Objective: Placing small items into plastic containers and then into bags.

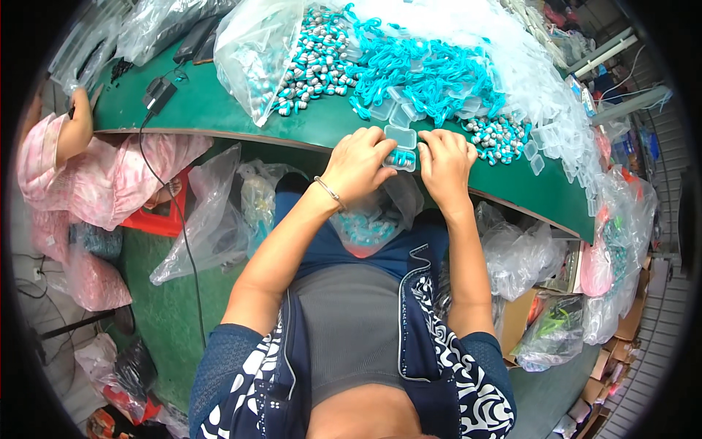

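Note:
Between my hands, at the near edge of the green table, is a small clear plastic case (401,137) with its lid raised. Teal pieces (400,159) lie in its lower half. The fingers of my left hand (354,167) close on the case's left side. My right hand (447,170) has its thumb and fingers at the right side, gripping it. Just beyond lie several more clear cases (404,111) and a tangled heap of teal cords (431,73). On the right is a small pile of grey-and-teal plugs (499,139).
A clear bag (256,55) spills more plugs (316,66) at the far left. Many clear cases (545,121) heap along the right. A black adapter (159,94) trails its cable over the edge. A bag with teal pieces (369,223) sits at my lap. Another person's arm (75,128) shows left.

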Motion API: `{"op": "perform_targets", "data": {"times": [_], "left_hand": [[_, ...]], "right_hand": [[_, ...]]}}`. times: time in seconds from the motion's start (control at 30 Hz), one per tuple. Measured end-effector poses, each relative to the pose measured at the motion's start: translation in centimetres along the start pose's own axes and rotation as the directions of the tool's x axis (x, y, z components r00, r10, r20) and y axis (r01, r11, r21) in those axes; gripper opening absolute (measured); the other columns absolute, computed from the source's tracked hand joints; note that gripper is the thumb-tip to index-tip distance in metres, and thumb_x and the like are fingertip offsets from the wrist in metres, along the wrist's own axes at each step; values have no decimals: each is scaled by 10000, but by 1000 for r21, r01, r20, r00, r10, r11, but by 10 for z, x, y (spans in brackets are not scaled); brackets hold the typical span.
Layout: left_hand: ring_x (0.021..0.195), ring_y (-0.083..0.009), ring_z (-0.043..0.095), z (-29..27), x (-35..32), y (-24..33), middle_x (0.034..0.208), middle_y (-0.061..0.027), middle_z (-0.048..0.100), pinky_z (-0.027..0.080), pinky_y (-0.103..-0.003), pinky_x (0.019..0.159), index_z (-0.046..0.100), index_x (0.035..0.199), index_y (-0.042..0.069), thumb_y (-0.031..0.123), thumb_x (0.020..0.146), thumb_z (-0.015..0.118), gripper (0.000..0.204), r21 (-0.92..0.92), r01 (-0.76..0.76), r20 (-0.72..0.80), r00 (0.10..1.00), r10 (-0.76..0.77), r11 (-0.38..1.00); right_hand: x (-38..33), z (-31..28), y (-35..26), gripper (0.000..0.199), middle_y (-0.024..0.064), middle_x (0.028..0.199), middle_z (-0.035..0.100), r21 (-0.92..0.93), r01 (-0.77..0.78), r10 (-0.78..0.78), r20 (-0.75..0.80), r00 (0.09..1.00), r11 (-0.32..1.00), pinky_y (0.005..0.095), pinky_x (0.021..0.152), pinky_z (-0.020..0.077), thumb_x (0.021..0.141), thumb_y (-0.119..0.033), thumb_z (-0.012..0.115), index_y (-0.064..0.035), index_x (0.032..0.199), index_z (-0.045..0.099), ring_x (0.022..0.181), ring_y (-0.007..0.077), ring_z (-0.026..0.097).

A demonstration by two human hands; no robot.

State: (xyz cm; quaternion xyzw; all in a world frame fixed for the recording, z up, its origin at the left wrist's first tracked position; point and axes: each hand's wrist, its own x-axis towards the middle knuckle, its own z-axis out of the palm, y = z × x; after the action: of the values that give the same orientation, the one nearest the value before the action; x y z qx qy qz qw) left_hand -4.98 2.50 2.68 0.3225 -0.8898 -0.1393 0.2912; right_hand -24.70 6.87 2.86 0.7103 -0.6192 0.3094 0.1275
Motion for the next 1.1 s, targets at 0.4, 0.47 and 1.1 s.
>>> {"op": "perform_targets", "data": {"times": [0.4,0.47,1.1], "left_hand": [[934,-304,581,1,-4,-3,1006,-88,588,476,-405,824,574,1257,96,196,725,805,589,-150,13,-20,1000,-16,989],[930,-311,585,3,-5,-3,986,-91,589,476,-408,827,538,1300,101,196,723,806,643,-216,44,-43,998,-54,975],[745,-294,603,9,-9,-17,864,-117,563,496,-374,648,653,1013,32,195,864,721,232,-297,-111,-147,987,69,948]], "right_hand": [[7,11,7,188,66,929,646,220,18,-19,1,1000,975,408,855,397,794,-134,748,-82,965,691,901,250,606],[6,11,10,188,81,912,664,338,42,-31,-39,999,940,405,799,446,783,-110,753,-65,951,683,855,267,630],[-13,0,-13,249,130,882,635,568,52,-104,60,993,821,378,691,493,775,-65,739,-17,1009,667,794,303,611]]}}
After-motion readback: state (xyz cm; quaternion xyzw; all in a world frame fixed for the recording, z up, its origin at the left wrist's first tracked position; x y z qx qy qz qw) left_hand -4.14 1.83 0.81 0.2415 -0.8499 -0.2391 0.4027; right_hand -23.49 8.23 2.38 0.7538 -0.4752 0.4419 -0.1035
